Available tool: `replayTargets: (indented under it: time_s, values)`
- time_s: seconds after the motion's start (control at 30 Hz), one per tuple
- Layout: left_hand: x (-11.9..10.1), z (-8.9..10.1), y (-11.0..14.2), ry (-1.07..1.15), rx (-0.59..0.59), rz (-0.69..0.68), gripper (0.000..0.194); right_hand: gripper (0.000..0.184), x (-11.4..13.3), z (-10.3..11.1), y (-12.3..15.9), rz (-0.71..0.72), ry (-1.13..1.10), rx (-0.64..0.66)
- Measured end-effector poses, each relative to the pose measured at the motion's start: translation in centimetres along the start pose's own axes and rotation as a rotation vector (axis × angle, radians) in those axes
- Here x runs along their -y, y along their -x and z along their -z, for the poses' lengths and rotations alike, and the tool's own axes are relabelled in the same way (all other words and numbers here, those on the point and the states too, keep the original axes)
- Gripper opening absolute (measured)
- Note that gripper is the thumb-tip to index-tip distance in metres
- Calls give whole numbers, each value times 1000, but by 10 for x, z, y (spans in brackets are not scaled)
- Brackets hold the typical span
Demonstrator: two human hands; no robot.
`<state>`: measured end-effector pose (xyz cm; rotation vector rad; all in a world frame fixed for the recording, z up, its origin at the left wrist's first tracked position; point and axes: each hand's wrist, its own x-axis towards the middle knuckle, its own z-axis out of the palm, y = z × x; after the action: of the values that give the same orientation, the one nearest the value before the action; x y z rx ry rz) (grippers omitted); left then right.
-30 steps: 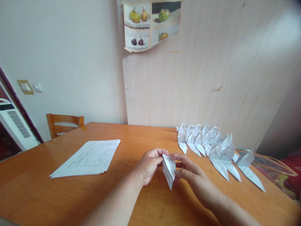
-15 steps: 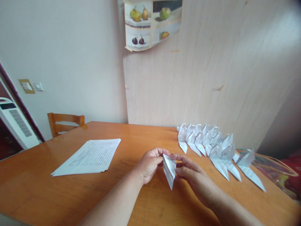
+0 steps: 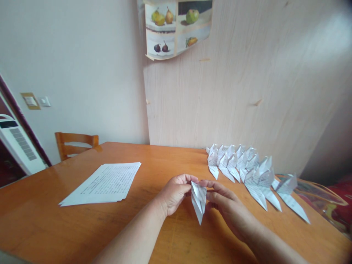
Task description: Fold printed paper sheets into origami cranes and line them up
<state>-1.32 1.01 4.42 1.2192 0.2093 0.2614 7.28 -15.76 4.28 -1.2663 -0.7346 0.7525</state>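
Note:
Between my two hands, above the wooden table (image 3: 165, 244), is a folded paper piece (image 3: 198, 201), white and kite-shaped with its point downward. My left hand (image 3: 178, 192) pinches its upper left edge, with thumb and fingers closed. On the other side my right hand (image 3: 224, 200) grips the upper right edge, its index finger near the top corner. Parts of the fingers are hidden behind the paper. Several finished-looking folded paper figures (image 3: 255, 176) with upright points and long flat tips stand in rows at the right.
A stack of printed sheets (image 3: 106, 183) lies on the table's left side. A wooden chair (image 3: 77, 138) is behind the far left edge. Off the right edge is a clear plastic bag (image 3: 320, 190). Fruit pictures (image 3: 178, 29) hang on the wall panel.
The folded paper has tilted slightly and its tip sits a little lower. Both hands keep nearly the same place and grip.

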Motion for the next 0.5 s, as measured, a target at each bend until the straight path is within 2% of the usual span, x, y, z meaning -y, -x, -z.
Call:
replayTargets:
  time_s: [0.27, 0.5]
  values:
    - [3, -2, 1, -26, 52, 20, 32, 24, -3, 3, -5, 17, 50, -138]
    - [2, -5, 2, -8, 132, 6, 36, 31, -2, 4, -10, 6, 97, -241]
